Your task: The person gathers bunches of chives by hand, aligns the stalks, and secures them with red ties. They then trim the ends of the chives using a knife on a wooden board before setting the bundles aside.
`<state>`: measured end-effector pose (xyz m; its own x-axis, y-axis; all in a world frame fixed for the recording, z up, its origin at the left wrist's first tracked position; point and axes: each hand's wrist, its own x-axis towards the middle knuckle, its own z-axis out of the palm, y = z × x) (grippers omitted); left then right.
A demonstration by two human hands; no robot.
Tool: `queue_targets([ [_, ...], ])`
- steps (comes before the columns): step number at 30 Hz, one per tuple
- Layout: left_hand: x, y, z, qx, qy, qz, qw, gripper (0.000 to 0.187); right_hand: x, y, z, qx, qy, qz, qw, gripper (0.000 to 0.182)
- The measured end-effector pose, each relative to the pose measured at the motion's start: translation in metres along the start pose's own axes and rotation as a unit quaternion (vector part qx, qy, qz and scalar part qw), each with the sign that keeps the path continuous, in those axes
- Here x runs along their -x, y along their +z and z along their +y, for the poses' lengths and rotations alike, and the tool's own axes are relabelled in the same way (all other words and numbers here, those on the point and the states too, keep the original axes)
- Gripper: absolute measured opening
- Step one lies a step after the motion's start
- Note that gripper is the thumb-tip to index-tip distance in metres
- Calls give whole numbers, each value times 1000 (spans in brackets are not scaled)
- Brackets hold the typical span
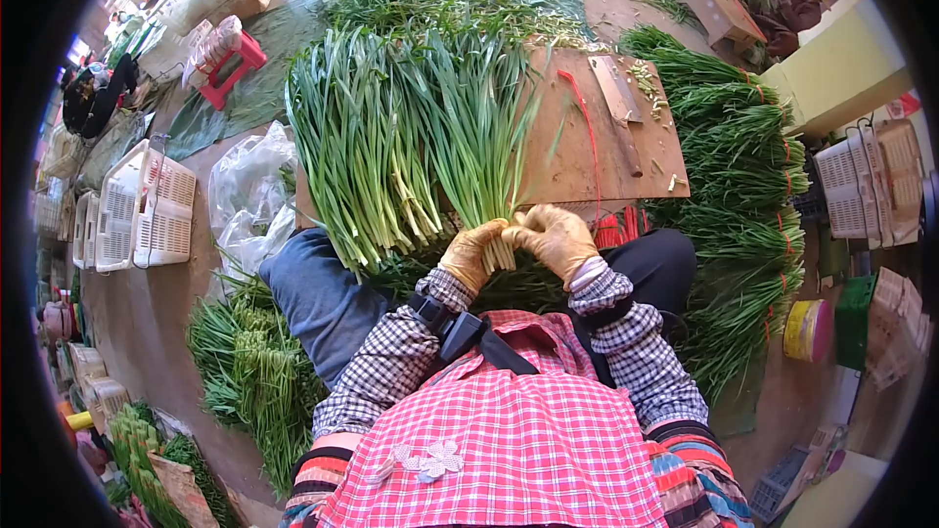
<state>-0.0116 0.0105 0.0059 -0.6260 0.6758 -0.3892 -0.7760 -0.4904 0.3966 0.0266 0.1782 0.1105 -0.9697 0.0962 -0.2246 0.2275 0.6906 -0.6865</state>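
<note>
My left hand [474, 252], in a yellowish glove, is wrapped round the pale stem ends of a bunch of garlic chives [479, 156]. The bunch's green leaves lie away from me over a wooden board [548, 152]. From the other side, my gloved right hand [556, 242] pinches at the same stems, its fingertips close to the left hand. A larger pile of loose garlic chives [362, 147] lies on the board's left part. On the right part are a cleaver [616, 90] with a wooden handle and a red tie [584, 112].
Tied bunches of chives [729, 137] are stacked along the right; another stack [254, 362] stands by my left leg. Around are a clear plastic bag [249, 186], white crates [147, 205], a red stool [233, 68] and a yellow tub [807, 330]. Another person [787, 0] is at upper right.
</note>
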Motion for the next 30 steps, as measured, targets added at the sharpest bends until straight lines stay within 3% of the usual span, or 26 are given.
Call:
queue_targets([
  [1,0,4,-1,11,-4,-7,1000,25,2,6,9,-4,-11,-33,999,36],
  [3,1,17,-1,32,-11,-23,999,24,5,18,18,-49,-11,-6,999,33],
  [4,7,30,1,27,-1,32,999,23,4,19,17,-48,-9,-12,999,32],
  [7,1,18,2,11,-13,-33,999,23,3,28,20,-49,-32,-5,998,24],
  [9,1,16,1,4,-8,-30,1000,23,2,32,23,-78,-34,1,996,23],
  [12,4,20,2,18,8,-19,1000,22,4,29,19,-267,55,-50,961,22],
  [16,7,21,4,66,5,-47,997,21,6,19,20,-395,82,-100,910,16],
  [20,7,21,4,38,-1,-27,999,23,6,15,25,-385,57,-112,914,16],
  [23,7,20,5,4,-8,10,1000,23,5,17,16,-252,70,-96,960,21],
  [26,6,24,4,-4,-7,19,1000,22,-4,25,30,-101,-41,-71,991,27],
  [30,10,34,8,-8,-4,-1,1000,22,-2,22,21,-66,-69,-23,995,29],
])
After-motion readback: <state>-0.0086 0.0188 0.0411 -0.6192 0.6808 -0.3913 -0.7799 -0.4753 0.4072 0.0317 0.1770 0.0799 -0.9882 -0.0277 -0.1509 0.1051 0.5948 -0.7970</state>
